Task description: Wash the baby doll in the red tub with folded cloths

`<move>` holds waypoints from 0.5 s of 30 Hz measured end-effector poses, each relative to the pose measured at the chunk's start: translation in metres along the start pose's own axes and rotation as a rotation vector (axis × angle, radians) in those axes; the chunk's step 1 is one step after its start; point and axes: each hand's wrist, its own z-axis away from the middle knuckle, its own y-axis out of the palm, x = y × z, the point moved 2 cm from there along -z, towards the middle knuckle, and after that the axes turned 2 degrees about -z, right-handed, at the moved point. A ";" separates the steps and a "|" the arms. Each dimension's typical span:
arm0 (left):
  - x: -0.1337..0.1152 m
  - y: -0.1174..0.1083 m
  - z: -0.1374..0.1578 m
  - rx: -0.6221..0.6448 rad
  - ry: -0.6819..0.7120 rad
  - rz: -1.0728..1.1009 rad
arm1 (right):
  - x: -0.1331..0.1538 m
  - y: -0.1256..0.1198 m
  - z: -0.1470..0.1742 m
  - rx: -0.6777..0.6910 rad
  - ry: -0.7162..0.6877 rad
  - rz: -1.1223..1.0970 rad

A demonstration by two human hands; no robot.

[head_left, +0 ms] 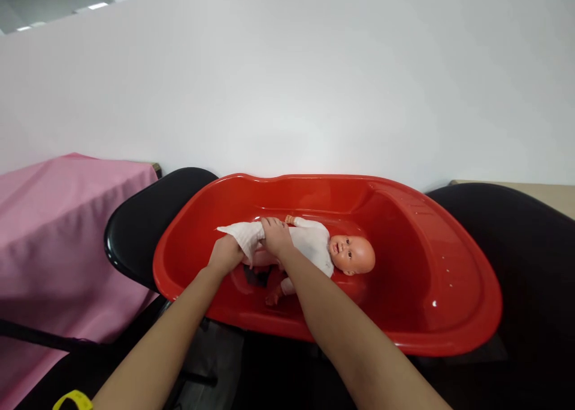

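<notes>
A baby doll (309,248) in a white top lies on its back in a red baby bathtub (467,278), its bald head to the right. Over the doll's lower body, my left hand (226,254) is closed on a white cloth (247,236), its fingers partly hidden behind the fabric. My right hand (275,236) has its fingers curled at the cloth's right end, just above the doll's hips. Whether it also touches the doll cannot be made out. One doll leg shows below the cloth, and a doll foot or hand is near the front tub wall.
Black rounded seats (148,224) support or flank the tub on both sides. At the left hangs a pink cloth (67,230) over a table. Behind the tub rises a plain white wall (287,87). A yellow wristband (74,400) shows at the lower left.
</notes>
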 end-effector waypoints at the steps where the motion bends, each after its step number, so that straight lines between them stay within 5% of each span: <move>1: -0.002 -0.001 0.002 -0.013 0.007 0.022 | -0.002 0.002 -0.001 0.013 0.018 -0.013; 6: -0.007 -0.005 0.008 -0.191 -0.154 0.240 | -0.007 0.002 -0.004 0.101 0.102 -0.109; 11: -0.015 -0.020 0.022 -0.628 -0.144 0.253 | -0.008 0.000 -0.005 0.082 0.145 -0.154; 15: -0.031 -0.007 0.013 -0.482 0.030 0.156 | -0.006 0.001 -0.004 0.058 0.163 -0.182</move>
